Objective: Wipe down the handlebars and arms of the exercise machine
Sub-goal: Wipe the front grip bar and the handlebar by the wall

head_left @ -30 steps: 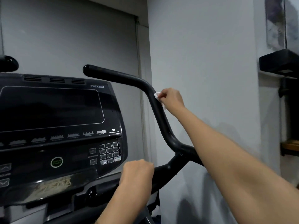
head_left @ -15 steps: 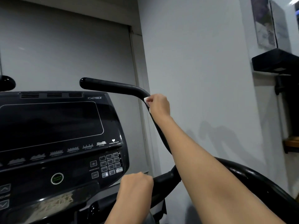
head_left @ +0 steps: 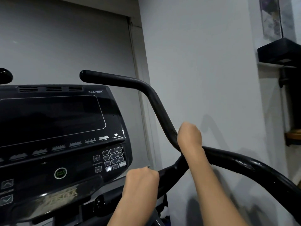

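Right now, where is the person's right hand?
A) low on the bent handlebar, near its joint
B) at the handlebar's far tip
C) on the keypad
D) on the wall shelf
A: the right hand curls round the handlebar low down, by the joint, far from its tip; the left hand grips the lower bar.

The console [head_left: 61,128] stands at my left, keypad [head_left: 112,159] in its lower right corner. The handlebar [head_left: 146,88] rises just right of it. My right hand [head_left: 189,137] wraps its sloping part; my left hand [head_left: 141,181] grips the branch below, nearer the console. A shelf [head_left: 280,51] hangs far right.
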Available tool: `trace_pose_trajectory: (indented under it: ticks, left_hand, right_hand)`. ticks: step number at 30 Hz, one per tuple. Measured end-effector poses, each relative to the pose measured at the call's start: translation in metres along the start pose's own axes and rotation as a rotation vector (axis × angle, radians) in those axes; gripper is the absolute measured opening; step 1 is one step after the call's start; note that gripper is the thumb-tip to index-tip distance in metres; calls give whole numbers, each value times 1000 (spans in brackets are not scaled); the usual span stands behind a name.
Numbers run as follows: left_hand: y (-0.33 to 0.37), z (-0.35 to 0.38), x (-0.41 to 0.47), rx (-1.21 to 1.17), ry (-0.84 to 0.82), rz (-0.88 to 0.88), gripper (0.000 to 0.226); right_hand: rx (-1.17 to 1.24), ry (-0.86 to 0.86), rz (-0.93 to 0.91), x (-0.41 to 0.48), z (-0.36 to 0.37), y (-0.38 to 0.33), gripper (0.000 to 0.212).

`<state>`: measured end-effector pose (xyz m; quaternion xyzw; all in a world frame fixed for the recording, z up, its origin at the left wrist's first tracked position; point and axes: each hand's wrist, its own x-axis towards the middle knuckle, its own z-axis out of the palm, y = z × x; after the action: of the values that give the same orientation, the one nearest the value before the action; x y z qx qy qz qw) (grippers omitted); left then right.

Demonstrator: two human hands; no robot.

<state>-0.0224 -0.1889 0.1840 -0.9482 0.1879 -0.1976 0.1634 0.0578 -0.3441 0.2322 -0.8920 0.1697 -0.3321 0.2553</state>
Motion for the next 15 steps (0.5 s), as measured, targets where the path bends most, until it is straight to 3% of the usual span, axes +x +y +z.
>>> trace_pose_trajectory:
  ticks: [3,8,11,15]
  left_hand:
    - [1,-2,2,-7,-5,6,30]
    - [-5,1,3,-6,-7,-2,28]
    - [-7,4,5,-6,-4,-7,26]
    - [-7,5,7,5,8,-14,28]
  right_hand:
    - [-11,-115,37,7,-12,-7,22]
    - [295,42,-1,40,-10,-45,31]
    - [547,71,-78,65,-20,-75,23]
    - [619,86,-209,80,-30,-101,25]
